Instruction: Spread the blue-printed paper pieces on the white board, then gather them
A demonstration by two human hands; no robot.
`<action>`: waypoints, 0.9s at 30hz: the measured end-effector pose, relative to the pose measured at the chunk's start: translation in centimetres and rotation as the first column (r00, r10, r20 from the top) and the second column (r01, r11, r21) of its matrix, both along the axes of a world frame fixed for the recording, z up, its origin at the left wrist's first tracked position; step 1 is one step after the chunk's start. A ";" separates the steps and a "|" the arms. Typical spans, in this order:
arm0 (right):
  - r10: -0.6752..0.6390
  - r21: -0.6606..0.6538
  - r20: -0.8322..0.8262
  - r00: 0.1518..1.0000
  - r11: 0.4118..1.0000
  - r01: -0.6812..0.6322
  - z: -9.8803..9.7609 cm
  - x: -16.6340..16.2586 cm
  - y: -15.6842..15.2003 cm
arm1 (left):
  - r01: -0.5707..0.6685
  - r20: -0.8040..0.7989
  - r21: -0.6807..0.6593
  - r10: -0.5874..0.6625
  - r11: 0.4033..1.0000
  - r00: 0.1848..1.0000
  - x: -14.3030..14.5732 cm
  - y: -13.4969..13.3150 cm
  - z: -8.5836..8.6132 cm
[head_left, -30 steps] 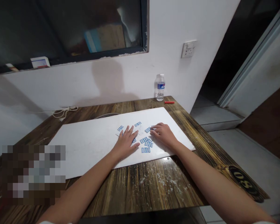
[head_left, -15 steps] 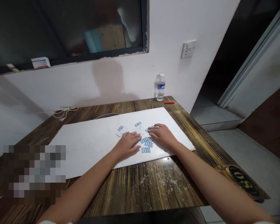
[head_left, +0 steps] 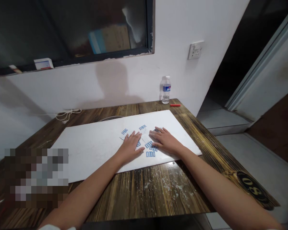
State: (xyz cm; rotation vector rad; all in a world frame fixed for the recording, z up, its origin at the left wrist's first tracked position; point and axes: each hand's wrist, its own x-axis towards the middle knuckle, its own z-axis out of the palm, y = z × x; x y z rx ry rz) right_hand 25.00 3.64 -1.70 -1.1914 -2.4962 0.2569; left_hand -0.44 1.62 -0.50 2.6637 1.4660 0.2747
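Several small white paper pieces with blue barred marks lie scattered on a white board (head_left: 91, 147). My left hand (head_left: 130, 148) lies palm down over some of them, fingers stretched forward and slightly apart. To its right my right hand (head_left: 166, 142) also rests flat, covering part of other pieces. One marked piece (head_left: 150, 154) is in full view near the board's front edge, between the hands. Farther back are another marked piece (head_left: 142, 127) and, beyond the left fingertips, a third marked piece (head_left: 124, 131). What lies under the palms is hidden.
The board sits on a dark wooden table (head_left: 144, 201). At the back right corner stand a water bottle (head_left: 166, 91) and a red pen (head_left: 175, 105). A white cable (head_left: 68, 114) lies at the back left. A blurred patch (head_left: 38, 179) covers the left side.
My left hand has drawn slightly left and its fingers point farther forward, uncovering a marked piece at its right side. My right fingers reach slightly farther left over the pieces.
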 end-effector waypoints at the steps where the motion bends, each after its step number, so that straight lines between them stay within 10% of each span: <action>1: 0.007 -0.008 0.007 1.000 1.000 -0.007 -0.1 0.0 0.0 | 0.011 -0.004 -0.007 -0.011 1.000 1.000 0.0 0.0 0.0; 6: -0.058 -0.024 -0.012 0.998 0.998 0.058 -0.3 0.0 0.2 | 0.015 0.030 0.073 -0.017 0.997 0.999 0.3 -0.1 0.6; 12: -0.194 -0.026 -0.136 0.972 0.981 0.192 -0.7 0.3 0.8 | -0.263 0.129 0.233 0.238 0.936 0.963 0.1 0.0 1.0; 18: -0.231 -0.105 -0.086 0.969 0.969 0.222 -0.5 0.5 0.6 | -0.378 -0.008 0.149 0.383 0.914 0.924 -0.6 0.8 -0.3; 23: -0.224 -0.127 -0.068 0.972 0.968 0.215 -0.1 0.5 0.2 | -0.323 0.029 0.064 0.322 0.944 0.946 -0.8 1.0 -0.4; 27: -0.267 -0.111 -0.091 0.959 0.960 0.257 -0.6 0.4 0.6 | 0.016 0.071 0.073 -0.021 0.997 0.997 -0.6 0.5 0.8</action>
